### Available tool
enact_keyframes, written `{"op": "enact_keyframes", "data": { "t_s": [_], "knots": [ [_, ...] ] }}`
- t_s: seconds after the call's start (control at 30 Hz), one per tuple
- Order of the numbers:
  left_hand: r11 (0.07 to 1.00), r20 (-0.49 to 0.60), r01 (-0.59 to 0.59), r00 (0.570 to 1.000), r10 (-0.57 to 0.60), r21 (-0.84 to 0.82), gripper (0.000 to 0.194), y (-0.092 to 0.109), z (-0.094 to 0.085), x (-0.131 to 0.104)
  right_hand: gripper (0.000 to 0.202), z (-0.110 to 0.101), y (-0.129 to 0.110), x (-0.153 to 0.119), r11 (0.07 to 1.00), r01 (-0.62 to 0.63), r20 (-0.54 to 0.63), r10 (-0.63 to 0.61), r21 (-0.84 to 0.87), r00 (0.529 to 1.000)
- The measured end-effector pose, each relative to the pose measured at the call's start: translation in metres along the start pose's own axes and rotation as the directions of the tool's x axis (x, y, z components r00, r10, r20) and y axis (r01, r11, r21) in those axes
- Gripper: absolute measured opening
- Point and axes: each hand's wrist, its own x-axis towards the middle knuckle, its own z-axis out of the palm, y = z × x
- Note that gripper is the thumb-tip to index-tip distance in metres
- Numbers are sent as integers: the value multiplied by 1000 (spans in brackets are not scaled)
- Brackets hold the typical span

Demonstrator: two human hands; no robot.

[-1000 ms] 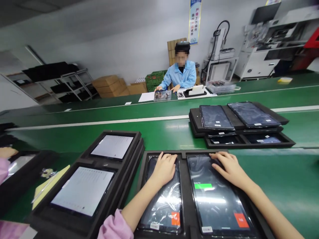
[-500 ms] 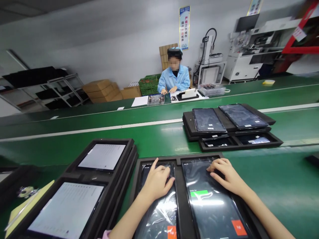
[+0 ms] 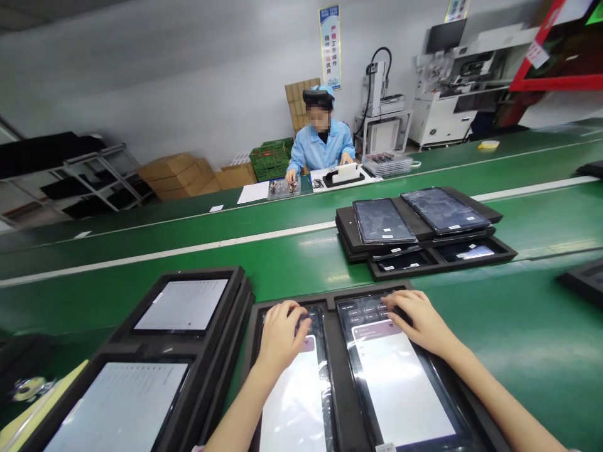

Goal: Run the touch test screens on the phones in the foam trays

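Two tablets lie side by side in a dark foam tray (image 3: 337, 351) in front of me, both under clear film. My left hand (image 3: 282, 333) rests over the top of the left tablet (image 3: 294, 402), fingers bent but apart, holding nothing. At the upper edge of the right tablet (image 3: 400, 383) is my right hand (image 3: 417, 317), its fingers spread and fingertips on or just above the screen. Both screens show a mostly white page with a dark panel of small icons along the top. The left hand covers part of its panel.
Left of me, stacked foam trays (image 3: 226, 326) hold two tablets with pale lit screens. A yellow sheet (image 3: 42, 402) lies beside them. Further back stand more trays with dark tablets (image 3: 384, 221). Across the green bench (image 3: 292, 257) a person (image 3: 323, 144) in blue handles small parts.
Both screens went from dark pages with green and orange blocks to white pages with a dark top panel. My left hand's raised index finger has come down. The view has shifted slightly.
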Motion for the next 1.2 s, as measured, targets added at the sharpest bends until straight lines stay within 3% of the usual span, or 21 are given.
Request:
{"op": "enact_keyframes", "data": {
  "t_s": [0.13, 0.23, 0.37, 0.53, 0.7, 0.87, 1.03, 1.2],
  "knots": [
    [995, 59, 82, 995, -85, 62, 34, -1, 5, 6, 28, 7, 8, 6, 961, -238, -46, 234, -138, 971],
    [988, 124, 110, 985, -123, 109, 36, 1, 5, 11, 27, 13, 9, 16, 909, -348, -18, 353, -229, 935],
    [982, 217, 122, 964, -152, 147, 32, 7, -4, 19, 25, 7, 3, 39, 850, -419, 109, 472, -317, 875],
    [981, 303, 109, 941, -153, 158, 32, 10, -21, 32, 37, -16, -7, 68, 806, -486, 279, 579, -339, 766],
    [990, 377, 75, 919, -116, 121, 37, 5, -33, 44, 56, -29, -17, 82, 763, -546, 381, 647, -348, 661],
    [990, 380, 93, 916, -128, 110, 45, 0, -33, 47, 73, -37, -16, 94, 739, -591, 477, 667, -324, 573],
    [985, 377, 90, 916, -140, 148, 41, 2, -35, 47, 88, -43, -14, 98, 747, -596, 541, 644, -295, 540],
    [988, 396, 98, 908, -137, 118, 35, 3, -40, 50, 90, -43, -10, 98, 752, -601, 539, 636, -271, 553]
  ]
}}
